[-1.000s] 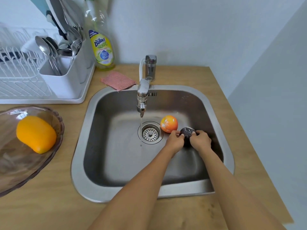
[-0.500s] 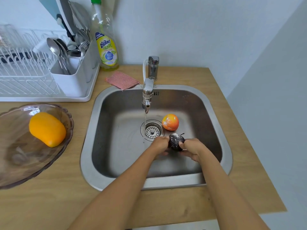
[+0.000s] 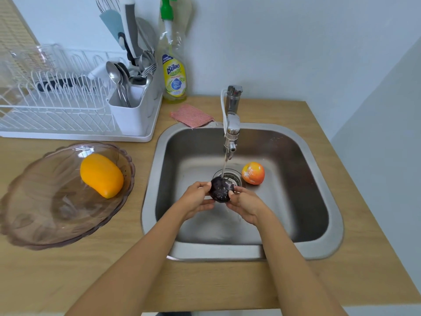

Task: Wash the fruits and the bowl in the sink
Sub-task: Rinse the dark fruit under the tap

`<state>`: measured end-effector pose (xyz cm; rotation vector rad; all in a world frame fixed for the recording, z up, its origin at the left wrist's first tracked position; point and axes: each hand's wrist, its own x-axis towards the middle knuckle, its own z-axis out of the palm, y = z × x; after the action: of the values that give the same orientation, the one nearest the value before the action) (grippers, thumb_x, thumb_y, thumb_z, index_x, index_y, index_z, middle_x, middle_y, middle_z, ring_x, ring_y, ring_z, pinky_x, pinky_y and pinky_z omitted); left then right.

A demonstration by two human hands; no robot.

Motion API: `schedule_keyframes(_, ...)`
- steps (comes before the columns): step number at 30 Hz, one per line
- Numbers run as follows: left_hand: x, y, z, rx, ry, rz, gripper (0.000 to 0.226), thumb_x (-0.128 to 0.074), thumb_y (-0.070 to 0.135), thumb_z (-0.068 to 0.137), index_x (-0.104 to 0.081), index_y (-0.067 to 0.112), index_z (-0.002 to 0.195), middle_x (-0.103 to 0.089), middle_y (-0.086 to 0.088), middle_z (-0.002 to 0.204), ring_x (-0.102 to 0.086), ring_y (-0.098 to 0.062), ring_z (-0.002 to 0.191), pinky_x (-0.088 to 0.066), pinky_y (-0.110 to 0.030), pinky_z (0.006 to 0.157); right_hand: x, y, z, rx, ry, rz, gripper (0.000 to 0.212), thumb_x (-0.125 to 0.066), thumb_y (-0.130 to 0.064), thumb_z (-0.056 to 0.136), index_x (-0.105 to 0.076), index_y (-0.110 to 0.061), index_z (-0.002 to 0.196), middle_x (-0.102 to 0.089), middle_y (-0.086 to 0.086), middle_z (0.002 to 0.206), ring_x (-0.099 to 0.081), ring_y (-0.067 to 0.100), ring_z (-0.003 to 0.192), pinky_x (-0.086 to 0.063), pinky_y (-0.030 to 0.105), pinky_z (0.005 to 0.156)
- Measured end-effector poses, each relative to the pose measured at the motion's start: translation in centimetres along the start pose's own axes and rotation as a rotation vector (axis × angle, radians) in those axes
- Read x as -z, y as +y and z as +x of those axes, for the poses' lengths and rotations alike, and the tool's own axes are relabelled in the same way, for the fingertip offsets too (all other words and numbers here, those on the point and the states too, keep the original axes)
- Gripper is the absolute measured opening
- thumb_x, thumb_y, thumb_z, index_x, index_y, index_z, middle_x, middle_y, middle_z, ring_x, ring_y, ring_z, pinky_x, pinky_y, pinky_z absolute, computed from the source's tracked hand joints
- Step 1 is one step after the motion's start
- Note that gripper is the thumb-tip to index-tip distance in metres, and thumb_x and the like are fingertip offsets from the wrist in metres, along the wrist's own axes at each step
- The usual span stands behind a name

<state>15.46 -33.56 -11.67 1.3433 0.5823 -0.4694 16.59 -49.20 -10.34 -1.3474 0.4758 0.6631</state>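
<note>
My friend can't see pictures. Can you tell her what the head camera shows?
Two hands, left hand and right hand, hold a dark fruit under the running tap in a steel sink. An orange fruit lies by the drain; a yellow fruit sits in a glass bowl.

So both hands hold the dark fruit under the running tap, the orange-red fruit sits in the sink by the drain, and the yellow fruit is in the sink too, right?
Not quite: the yellow fruit lies in the glass bowl on the counter, not in the sink, as the head view shows. The rest holds: left hand and right hand hold the dark fruit under the tap, orange-red fruit by the drain.
</note>
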Motion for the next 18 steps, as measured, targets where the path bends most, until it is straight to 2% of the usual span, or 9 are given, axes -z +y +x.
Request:
schedule_keyframes(5,0.0,-0.3,0.6,-0.033,0.023,-0.021,0.027,-0.052,0.031,0.097,-0.047,0.016,0.119,-0.055,-0.010,0.122,-0.065,-0.028,0.099,-0.055,-0.029,0.069,-0.3,-0.1,1.0,0.036,-0.018,-0.037,0.040,-0.044,0.005,0.098,-0.046,-0.003,0.137,-0.057,0.015,0.126,-0.054,0.023,0.112,-0.043,0.032,0.101)
schedule_keyframes(10,0.0,-0.3,1.2,-0.028,0.035,0.022,0.040,-0.055,0.040,0.094,-0.043,0.015,0.123,-0.056,-0.009,0.121,-0.066,-0.026,0.103,-0.056,-0.031,0.079,-0.4,0.0,1.6,0.068,-0.033,-0.092,0.040,-0.044,-0.002,0.100,-0.046,-0.007,0.140,-0.054,0.016,0.136,-0.054,0.027,0.123,-0.043,0.035,0.105)
schedule_keyframes(15,0.2,-0.5,1.3,-0.117,0.025,0.022,0.039,-0.054,0.041,0.094,-0.050,0.019,0.125,-0.060,-0.002,0.107,-0.065,-0.025,0.101,-0.055,-0.024,0.075,-0.8,0.1,1.5,0.104,-0.014,-0.112,0.038,-0.047,-0.013,0.101,-0.050,-0.011,0.138,-0.057,0.009,0.125,-0.058,0.030,0.119,-0.051,0.033,0.094)
schedule_keyframes(18,0.4,-0.6,1.4,-0.173,0.005,0.002,0.038,-0.054,0.039,0.094,-0.056,0.018,0.126,-0.062,-0.007,0.115,-0.064,-0.026,0.107,-0.057,-0.027,0.080,-0.9,0.3,1.4,0.165,0.017,-0.130,0.038,-0.050,-0.019,0.100,-0.052,-0.009,0.137,-0.059,0.011,0.128,-0.061,0.029,0.116,-0.056,0.024,0.080)
